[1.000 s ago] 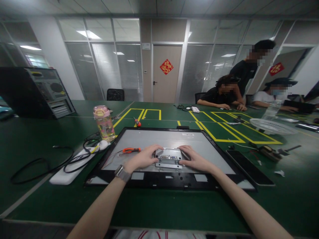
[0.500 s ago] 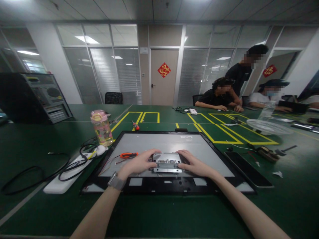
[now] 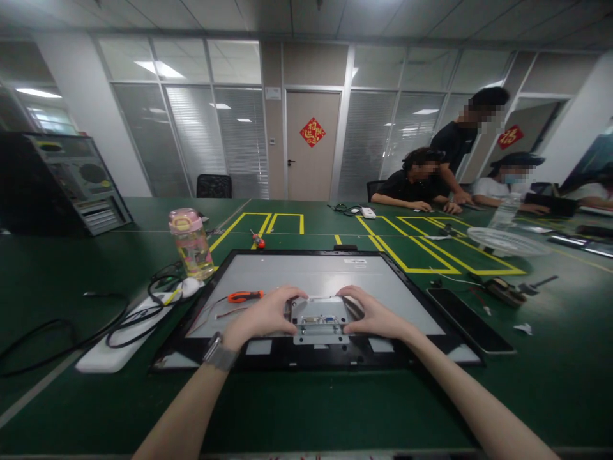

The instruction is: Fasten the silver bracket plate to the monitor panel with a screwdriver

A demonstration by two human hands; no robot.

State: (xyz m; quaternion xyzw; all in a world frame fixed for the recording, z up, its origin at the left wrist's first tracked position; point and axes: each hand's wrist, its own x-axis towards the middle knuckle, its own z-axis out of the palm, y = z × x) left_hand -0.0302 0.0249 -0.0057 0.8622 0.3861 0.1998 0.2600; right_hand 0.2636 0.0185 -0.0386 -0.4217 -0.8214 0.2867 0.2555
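Observation:
Between my two hands is a silvery metal bracket with video ports along its near face. My left hand grips its left side, thumb at the front and fingers at the back. On the right side my right hand holds it the same way. The bracket is over the lower middle of a monitor panel, grey with a black frame, lying flat. An orange-and-black screwdriver and thin wires lie on the panel by my left hand.
Left of the panel are a white power strip, black cables and a pink bottle. A black phone lies to the right. A computer case stands far left. Another screwdriver lies behind the panel. People are at the far right.
The bracket has tilted in my hands, so its port side shows more and its near edge sits lower over the black frame. Both hands keep their hold. The whole view has shifted slightly.

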